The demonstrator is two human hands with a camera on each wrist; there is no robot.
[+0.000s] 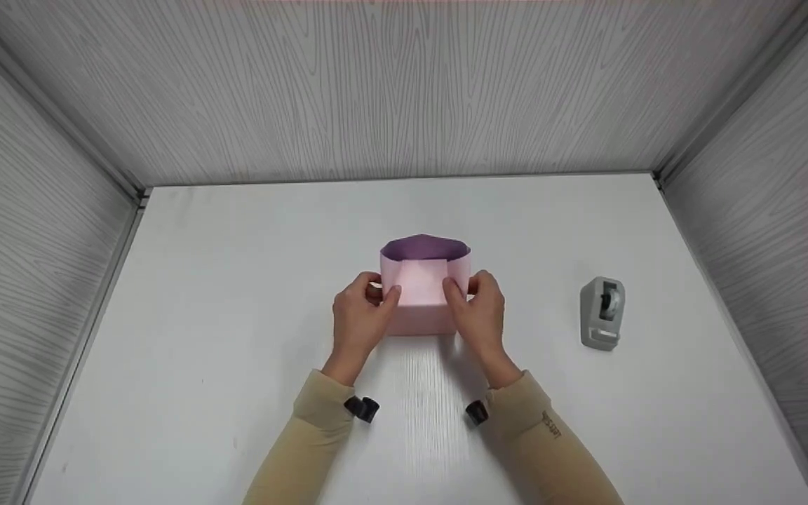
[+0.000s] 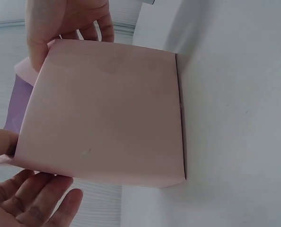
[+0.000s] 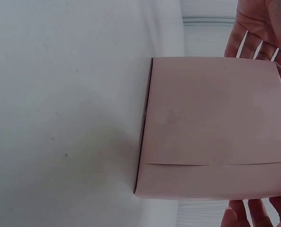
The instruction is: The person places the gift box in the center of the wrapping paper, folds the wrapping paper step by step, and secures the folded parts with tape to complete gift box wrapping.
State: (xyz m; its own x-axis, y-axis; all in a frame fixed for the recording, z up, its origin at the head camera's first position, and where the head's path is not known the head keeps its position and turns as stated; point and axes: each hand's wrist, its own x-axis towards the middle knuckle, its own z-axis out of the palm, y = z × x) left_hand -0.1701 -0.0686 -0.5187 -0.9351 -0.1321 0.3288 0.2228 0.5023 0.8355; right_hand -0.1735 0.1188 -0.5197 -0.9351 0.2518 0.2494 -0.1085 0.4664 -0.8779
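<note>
A pink paper box [image 1: 421, 320] with a purple inside stands on the table, its top open and a pale flap at the front. My left hand [image 1: 362, 315] grips its left side, thumb on the front and fingers round the side. On the opposite side my right hand [image 1: 480, 315] holds it the same way. The box's flat front [image 2: 102, 113] fills much of the left wrist view, between both hands. In the right wrist view a crease crosses the box [image 3: 216, 113] near its lower edge.
A grey tape dispenser [image 1: 602, 313] with a roll in it stands on the white table [image 1: 221, 315], right of the right hand. Wood-grain panels [image 1: 404, 91] rise along the table's back and both sides.
</note>
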